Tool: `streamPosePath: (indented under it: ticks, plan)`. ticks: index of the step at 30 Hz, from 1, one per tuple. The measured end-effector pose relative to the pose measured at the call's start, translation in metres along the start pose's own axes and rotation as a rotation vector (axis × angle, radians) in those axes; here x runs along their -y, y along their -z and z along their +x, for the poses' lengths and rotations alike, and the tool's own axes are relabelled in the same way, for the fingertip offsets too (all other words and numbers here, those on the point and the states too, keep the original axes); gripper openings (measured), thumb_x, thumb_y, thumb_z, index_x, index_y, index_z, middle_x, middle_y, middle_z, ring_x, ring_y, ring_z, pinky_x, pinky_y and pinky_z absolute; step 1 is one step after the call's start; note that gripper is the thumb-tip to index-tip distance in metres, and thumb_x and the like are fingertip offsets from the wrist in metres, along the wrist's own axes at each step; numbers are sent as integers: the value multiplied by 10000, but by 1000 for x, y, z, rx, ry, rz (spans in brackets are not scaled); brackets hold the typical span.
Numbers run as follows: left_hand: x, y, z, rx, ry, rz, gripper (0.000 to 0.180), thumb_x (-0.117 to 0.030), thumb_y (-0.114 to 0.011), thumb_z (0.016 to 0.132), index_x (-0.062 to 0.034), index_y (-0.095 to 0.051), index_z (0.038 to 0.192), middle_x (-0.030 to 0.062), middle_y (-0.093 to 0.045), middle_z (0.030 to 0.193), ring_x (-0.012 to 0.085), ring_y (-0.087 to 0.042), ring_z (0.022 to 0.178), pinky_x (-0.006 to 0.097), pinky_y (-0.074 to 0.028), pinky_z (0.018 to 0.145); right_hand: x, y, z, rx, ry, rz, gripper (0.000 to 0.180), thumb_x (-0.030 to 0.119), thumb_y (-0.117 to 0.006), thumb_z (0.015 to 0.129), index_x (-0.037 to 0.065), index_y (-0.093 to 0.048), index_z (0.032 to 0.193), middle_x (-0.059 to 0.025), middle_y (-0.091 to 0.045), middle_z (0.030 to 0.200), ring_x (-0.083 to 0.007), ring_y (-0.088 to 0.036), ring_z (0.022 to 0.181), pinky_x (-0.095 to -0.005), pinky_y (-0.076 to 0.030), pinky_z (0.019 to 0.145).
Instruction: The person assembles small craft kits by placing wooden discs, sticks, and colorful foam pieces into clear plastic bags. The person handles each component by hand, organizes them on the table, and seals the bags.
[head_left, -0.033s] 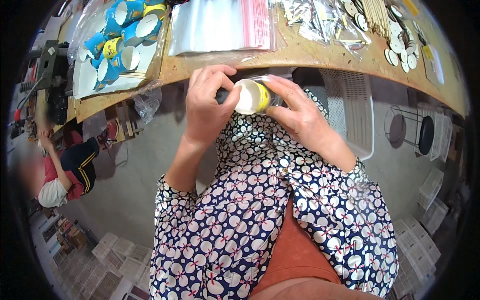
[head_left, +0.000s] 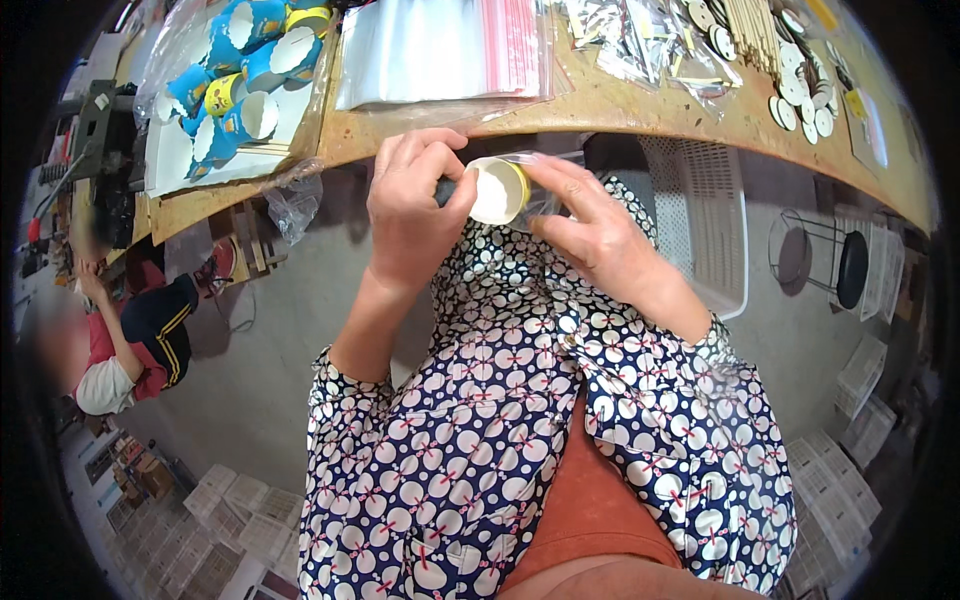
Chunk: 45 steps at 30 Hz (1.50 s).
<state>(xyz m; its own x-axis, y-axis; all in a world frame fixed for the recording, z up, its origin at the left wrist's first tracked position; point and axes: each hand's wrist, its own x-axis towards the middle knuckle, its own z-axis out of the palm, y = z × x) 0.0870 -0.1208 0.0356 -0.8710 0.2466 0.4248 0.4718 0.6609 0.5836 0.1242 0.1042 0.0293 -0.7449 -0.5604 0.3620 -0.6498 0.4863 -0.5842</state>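
A small yellow paper cup (head_left: pixel 500 191), pale inside, is held between my two hands above my lap, its round mouth turned up toward me. My left hand (head_left: pixel 415 205) pinches its left rim between thumb and bent fingers. Around the other side, my right hand (head_left: pixel 590 220) grips it with the thumb below and the fingers above. Thin transparent plastic film (head_left: pixel 545 200) shows at the cup's right side, beside the right fingers. How far the film covers the cup is hidden by that hand.
Along the wooden table (head_left: pixel 380 135) lie blue and yellow paper cups (head_left: pixel 262 68), zip bags (head_left: pixel 440 55), small packets (head_left: pixel 640 45), sticks (head_left: pixel 752 35) and white discs (head_left: pixel 795 90). A white crate (head_left: pixel 735 235) stands below; another person (head_left: pixel 125 345) sits at left.
The cup has turned slightly, so less of its yellow outside shows and its mouth faces me more. Both hands keep their hold, with only a small shift.
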Motion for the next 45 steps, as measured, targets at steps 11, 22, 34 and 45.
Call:
streamPosePath:
  ticks: [11,22,34,45]
  plan:
    - [-22,-1,-19,86,-172,-16,244,26,-665,727,-72,-706,947,70,-688,1053,270,-641,964,391,-508,847,-6,-9,-12,44,-50,-11,127,66,-655,779,-29,-620,855,-256,-515,1363,-405,-488,1305,-438,-465,1054]
    - [21,-68,-40,904,-56,-563,259,-47,-542,874,31,-601,1114,213,-624,1120,356,-586,1088,396,-463,959,17,-24,-11,159,-146,159,474,1,-573,817,-138,-507,1265,-263,-547,1301,-389,-554,1213,-423,-476,1032]
    - [34,-152,-58,879,174,-665,213,-133,-552,908,-21,-653,1059,167,-654,1136,308,-612,1101,359,-487,946,0,-27,-27,272,-240,146,423,51,-535,871,-132,-531,1252,-287,-539,1313,-398,-548,1218,-402,-461,1043]
    - [-4,-56,-12,1233,-336,12,216,-45,-560,887,-20,-648,1083,187,-673,1023,332,-664,934,385,-533,809,-17,-16,-45,235,-157,-21,245,71,-541,864,-121,-620,992,-282,-557,1298,-410,-536,1235,-430,-463,1055]
